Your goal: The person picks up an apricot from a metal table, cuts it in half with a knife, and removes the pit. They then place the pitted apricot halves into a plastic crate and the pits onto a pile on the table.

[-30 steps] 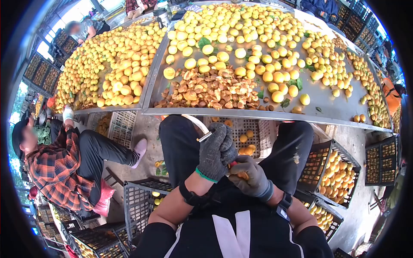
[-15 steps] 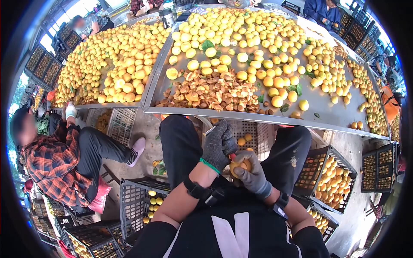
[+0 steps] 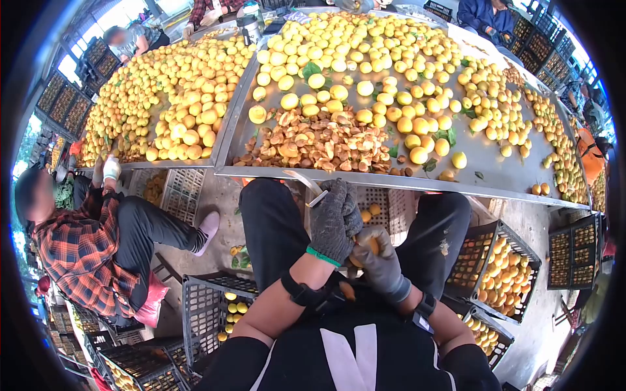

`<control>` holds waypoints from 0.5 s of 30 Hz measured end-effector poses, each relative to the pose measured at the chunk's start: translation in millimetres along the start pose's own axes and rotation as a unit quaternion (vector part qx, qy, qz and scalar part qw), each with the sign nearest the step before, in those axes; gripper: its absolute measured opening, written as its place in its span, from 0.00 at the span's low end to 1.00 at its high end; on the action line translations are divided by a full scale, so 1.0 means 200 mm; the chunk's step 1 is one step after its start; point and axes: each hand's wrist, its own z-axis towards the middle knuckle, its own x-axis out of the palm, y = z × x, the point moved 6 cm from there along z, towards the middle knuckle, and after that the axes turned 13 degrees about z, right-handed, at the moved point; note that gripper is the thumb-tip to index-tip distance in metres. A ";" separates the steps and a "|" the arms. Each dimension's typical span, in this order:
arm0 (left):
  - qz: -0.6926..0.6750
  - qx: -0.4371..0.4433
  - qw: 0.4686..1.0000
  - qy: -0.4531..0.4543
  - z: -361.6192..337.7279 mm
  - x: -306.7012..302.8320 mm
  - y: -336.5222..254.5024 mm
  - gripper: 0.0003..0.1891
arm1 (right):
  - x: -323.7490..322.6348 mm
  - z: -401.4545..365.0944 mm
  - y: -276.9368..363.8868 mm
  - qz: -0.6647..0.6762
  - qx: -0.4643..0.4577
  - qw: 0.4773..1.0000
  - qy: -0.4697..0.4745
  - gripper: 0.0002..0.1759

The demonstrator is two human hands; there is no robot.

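My left hand (image 3: 336, 218), in a dark grey knit glove with a green cuff, is closed round a small hand tool (image 3: 317, 199). Its pale, flat end sticks out past the thumb side; the rest is hidden. Close beside it my right hand (image 3: 381, 260), in a lighter grey glove, grips a yellow-orange, apricot-like fruit (image 3: 373, 246), mostly covered by the fingers. A brownish fruit piece (image 3: 347, 290) shows below the hands against my dark apron. Ahead, a heap of cut fruit pieces (image 3: 319, 140) lies near the edge of the metal table (image 3: 261, 171).
Whole yellow fruit (image 3: 365, 39) covers much of the table. Black crates of fruit (image 3: 505, 277) stand at my right, another crate (image 3: 218, 306) at my left. A pale crate (image 3: 373, 208) is under the table. A person in a plaid shirt (image 3: 81, 254) sits at the left.
Both hands have shifted slightly, and the right glove now covers more of the fruit. The tool's red part between the hands is hidden. A brownish piece has appeared below them.
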 end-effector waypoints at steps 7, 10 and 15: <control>-0.074 -0.065 0.995 0.033 0.09 -0.25 0.24 0.11 | -0.30 -0.02 -0.29 -0.215 0.132 0.961 0.117 0.21; -0.134 -0.062 0.988 0.050 0.13 -0.44 0.22 0.09 | -0.54 0.02 -0.40 0.175 0.234 0.947 -0.135 0.17; -0.155 0.045 0.982 0.099 0.10 -0.55 -0.19 0.09 | -0.47 0.19 -0.22 0.189 0.251 0.923 -0.220 0.14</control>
